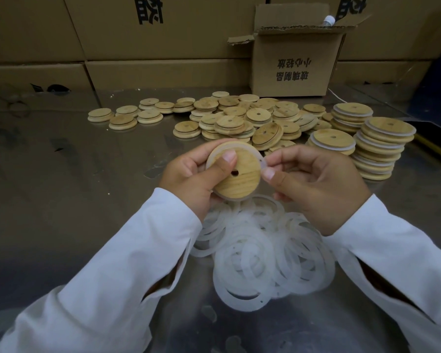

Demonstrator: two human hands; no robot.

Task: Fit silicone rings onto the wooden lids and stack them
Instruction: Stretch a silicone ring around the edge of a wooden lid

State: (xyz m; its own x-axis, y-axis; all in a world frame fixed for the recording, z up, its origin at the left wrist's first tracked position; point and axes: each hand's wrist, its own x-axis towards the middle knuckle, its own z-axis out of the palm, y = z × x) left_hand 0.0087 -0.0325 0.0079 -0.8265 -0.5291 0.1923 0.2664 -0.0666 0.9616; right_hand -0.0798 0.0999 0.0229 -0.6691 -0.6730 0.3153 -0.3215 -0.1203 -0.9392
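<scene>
Gripping the wooden lid (239, 182) with thumb on its face, the left hand (189, 179) steadies it while the right hand (316, 184) pinches the silicone ring (263, 163) at the lid's right rim, with the finished stack (382, 149) beyond the lid's right.

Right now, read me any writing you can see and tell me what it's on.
"小心轻放": small open box, upper line, seen mirror-reversed.
"玻璃制品": same box, lower line, also mirror-reversed.
Big black characters on the large boxes behind: cut off by the frame, unreadable.
Lids and rings: no writing visible.
</scene>
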